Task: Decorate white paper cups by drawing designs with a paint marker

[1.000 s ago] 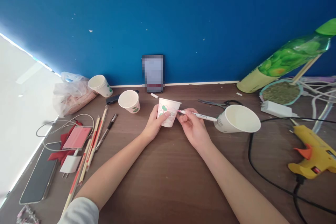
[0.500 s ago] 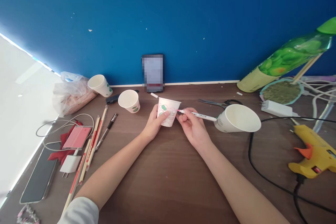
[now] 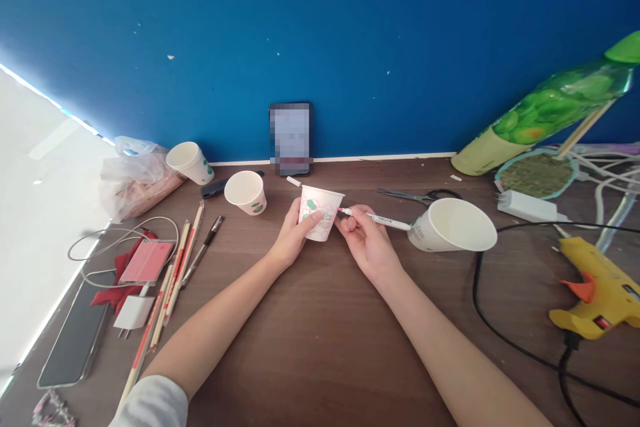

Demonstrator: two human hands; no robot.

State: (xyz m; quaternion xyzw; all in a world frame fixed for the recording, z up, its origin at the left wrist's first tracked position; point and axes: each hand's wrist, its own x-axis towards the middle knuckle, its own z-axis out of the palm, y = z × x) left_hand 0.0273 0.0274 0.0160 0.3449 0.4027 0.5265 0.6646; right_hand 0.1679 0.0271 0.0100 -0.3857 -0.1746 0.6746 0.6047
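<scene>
A white paper cup (image 3: 320, 203) with green leaf prints and pink lines is gripped upright, slightly tilted, in my left hand (image 3: 291, 235), the thumb across its front. My right hand (image 3: 369, 240) pinches a white marker (image 3: 385, 221) with a pinkish tip. The tip is at the cup's right side; whether it touches cannot be told. Behind the cup lies a small white marker cap (image 3: 294, 181). To the left another paper cup (image 3: 246, 193) stands by itself. A larger white paper tub (image 3: 453, 225) sits just beyond the marker's back end.
Scissors (image 3: 417, 197) lie behind the tub. A yellow glue gun (image 3: 595, 290) with a black cord is at right, near a leaning green bottle (image 3: 545, 107). Chopsticks (image 3: 175, 267), a pen (image 3: 203, 252), a phone (image 3: 75, 333) and stacked cups (image 3: 190, 163) occupy the left. Another phone (image 3: 291, 139) leans on the wall.
</scene>
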